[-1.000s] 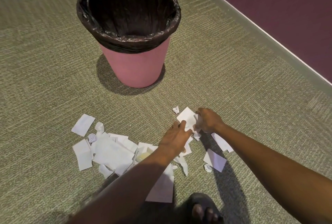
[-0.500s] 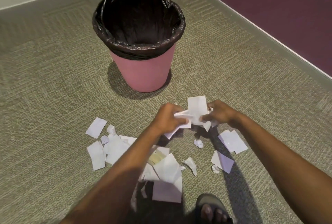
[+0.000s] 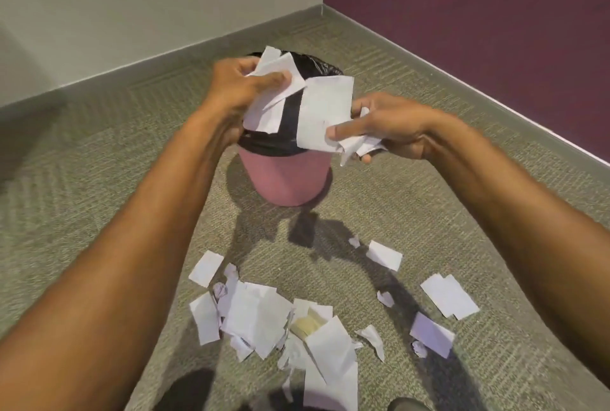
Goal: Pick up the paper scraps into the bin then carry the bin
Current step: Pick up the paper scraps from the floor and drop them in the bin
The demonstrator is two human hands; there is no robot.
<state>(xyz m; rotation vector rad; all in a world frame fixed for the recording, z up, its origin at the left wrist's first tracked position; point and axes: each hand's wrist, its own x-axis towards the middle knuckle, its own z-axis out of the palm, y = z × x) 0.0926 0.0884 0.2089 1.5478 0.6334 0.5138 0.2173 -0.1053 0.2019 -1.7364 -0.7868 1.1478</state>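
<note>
Grey carpet (image 3: 99, 179) underfoot; pink bin (image 3: 285, 179) upright ahead of us. Our left hand (image 3: 237, 87) and right hand (image 3: 389, 126) each clutch scraps (image 3: 325, 110) over its rim. Loose pile (image 3: 264, 318) lies nearer us.

pink bin (image 3: 284, 179) with black liner (image 3: 264, 143), white paper scraps (image 3: 257, 315), olive ribbed carpet (image 3: 99, 163), maroon wall (image 3: 478, 14).

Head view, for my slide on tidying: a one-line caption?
Both hands, left hand and right hand, hold paper scraps above the pink bin; more litter the carpet.
</note>
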